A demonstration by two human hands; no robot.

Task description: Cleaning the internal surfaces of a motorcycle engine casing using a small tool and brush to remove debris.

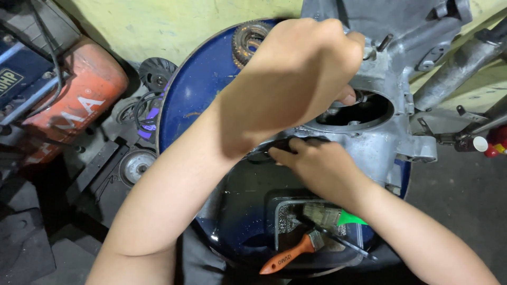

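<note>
A grey metal engine casing point(381, 138) lies on top of a blue drum point(193, 97). My left hand point(296, 74) reaches across it with fingers curled at the rim of the casing's round opening point(364, 113); a small metal part seems to be at the fingertips, mostly hidden. My right hand point(322, 169) rests on the casing's near edge, fingers pressed on a dark thin piece point(282, 145) there. A toothed gear point(245, 39) sits at the drum's far side, behind my left hand.
A metal tray point(282, 211) on the drum holds an orange-handled brush point(290, 254), a second brush and a green item point(351, 217). An orange machine point(79, 95) stands left. Round metal parts point(137, 166) lie on the dark floor. Grey frame tubes point(459, 68) cross at right.
</note>
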